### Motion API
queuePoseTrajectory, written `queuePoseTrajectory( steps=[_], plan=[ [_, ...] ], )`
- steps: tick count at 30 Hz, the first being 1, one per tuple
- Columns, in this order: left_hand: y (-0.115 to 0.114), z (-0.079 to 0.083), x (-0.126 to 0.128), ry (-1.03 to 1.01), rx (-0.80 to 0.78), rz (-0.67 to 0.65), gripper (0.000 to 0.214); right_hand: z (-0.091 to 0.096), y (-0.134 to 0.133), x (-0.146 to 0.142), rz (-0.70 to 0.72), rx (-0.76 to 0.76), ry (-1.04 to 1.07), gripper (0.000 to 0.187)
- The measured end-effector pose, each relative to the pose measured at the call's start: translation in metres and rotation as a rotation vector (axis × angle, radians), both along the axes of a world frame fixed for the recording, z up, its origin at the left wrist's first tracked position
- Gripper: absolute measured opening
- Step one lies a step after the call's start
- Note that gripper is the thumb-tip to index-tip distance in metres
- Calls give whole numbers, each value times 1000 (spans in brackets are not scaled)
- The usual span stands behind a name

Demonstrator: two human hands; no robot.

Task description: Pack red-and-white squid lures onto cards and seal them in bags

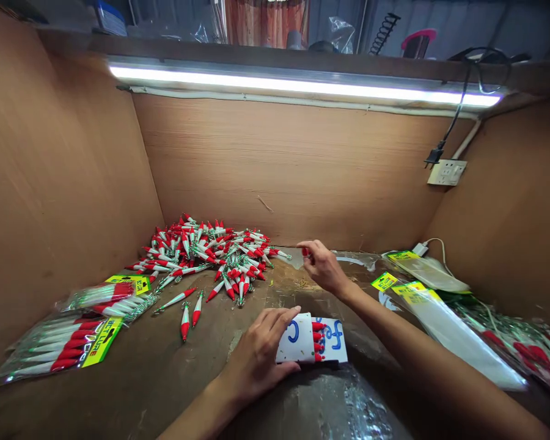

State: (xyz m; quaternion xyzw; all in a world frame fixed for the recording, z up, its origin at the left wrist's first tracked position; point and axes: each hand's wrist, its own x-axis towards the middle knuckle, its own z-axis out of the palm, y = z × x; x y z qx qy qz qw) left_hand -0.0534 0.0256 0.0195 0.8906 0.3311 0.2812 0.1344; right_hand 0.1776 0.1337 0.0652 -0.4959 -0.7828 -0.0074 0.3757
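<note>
My left hand (262, 351) grips a small white card holder (332, 339) with blue marks, low in the middle of the bench; red lure heads stick out of its slot. My right hand (321, 264) reaches forward, its fingers pinched on a red-and-white lure whose red tip shows at the fingertips. A big pile of red-and-white squid lures (206, 250) lies just left of that hand, against the back wall. A few stray lures (186, 318) lie nearer to me.
Filled clear bags with yellow labels (68, 336) lie at the left. Empty bags with yellow labels (440, 318) lie at the right. Brown board walls close in three sides. A light tube (302, 85) runs overhead; a wall socket (447, 172) sits at the right.
</note>
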Motion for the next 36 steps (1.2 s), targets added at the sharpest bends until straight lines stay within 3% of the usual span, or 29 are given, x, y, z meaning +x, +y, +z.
queuePoseTrajectory(
  steps=[3, 7, 10, 13, 16, 20, 24, 29, 36],
  plan=[
    [2, -3, 0, -17, -2, 7, 99, 4, -42, 32, 81, -72, 314, 18],
    [4, -11, 0, -52, -3, 18, 100, -9, -92, 67, 180, -385, 547, 27],
    [6, -16, 0, -72, -6, 9, 97, -23, -110, 82, 247, -537, 594, 31],
    [8, -20, 2, -78, -19, -1, 96, -37, -114, 83, 300, -587, 586, 30],
    [9, -21, 3, -58, -42, -30, 94, -51, -113, 71, 256, -562, 537, 25],
    [7, -21, 6, -10, -61, -66, 93, -63, -117, 56, 128, -399, 201, 10],
    [3, -19, 12, 24, -71, -80, 84, -67, -119, 59, 142, -346, -45, 13],
    [-2, -14, 18, 59, -78, -99, 62, -74, -116, 59, 96, -314, -96, 11],
    [1, -20, 13, 54, -101, -99, 63, -75, -114, 54, 85, -231, -254, 7]
  ],
)
